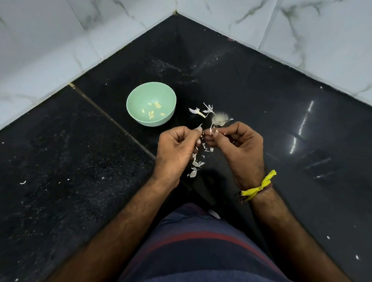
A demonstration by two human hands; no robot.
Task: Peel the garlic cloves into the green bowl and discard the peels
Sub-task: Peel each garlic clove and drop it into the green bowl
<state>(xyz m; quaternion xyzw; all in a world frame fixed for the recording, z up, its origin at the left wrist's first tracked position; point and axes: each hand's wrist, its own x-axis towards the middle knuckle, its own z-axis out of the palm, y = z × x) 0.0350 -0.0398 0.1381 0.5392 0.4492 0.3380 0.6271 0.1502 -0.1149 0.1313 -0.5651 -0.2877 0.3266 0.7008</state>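
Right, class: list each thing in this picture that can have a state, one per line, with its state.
green bowl: upright, holding a few peeled cloves.
garlic bulb: partly broken up, on the counter.
peels: scattered below the hands.
left hand: pinching a peel.
right hand: pinching a clove.

1. Bare forearms, with no sleeves reaching the left hand (176,149) or the right hand (243,148).
2. A frayed yellow cloth band (259,187) is knotted round the right wrist, over a thinner dark reddish thread.
3. Below the band, a dark blue knit shirt with a dull red stripe (207,249).
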